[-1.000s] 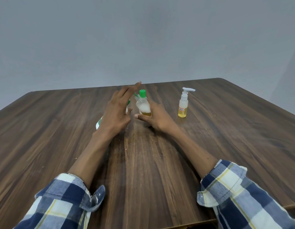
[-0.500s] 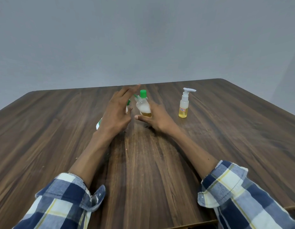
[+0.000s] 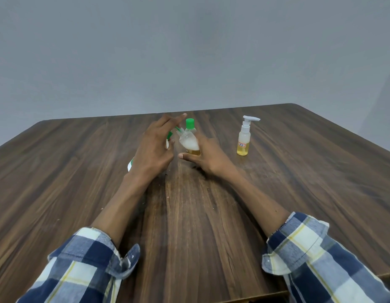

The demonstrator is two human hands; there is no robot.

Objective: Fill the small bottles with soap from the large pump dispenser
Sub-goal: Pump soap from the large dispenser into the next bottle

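A small clear bottle [image 3: 189, 143], tilted toward the left and holding white foam above a thin layer of yellow liquid, sits in the person's right hand [image 3: 206, 157] near the middle of a dark wooden desk [image 3: 299, 193]. The right hand wraps the bottle from behind and below, thumb stretched out in front of it. A second small bottle with a green cap [image 3: 190, 125] stands upright just behind the tilted one; whether the two touch cannot be told. The left hand [image 3: 155, 147] hovers just left of the bottles with fingers spread and pointing away from the camera. It hides most of a larger white-and-green pump dispenser [image 3: 131, 165], of which only a green nozzle near the tilted bottle's mouth and a white edge below the wrist show; whether the palm presses on it cannot be told. Well to the right, a small pump bottle [image 3: 244, 141] with a white spout and yellow liquid in its lower part stands alone on the desk. Blue, white and yellow plaid sleeves [image 3: 320, 259] frame the bottom of the view, with a plain grey wall [image 3: 189, 51] behind.
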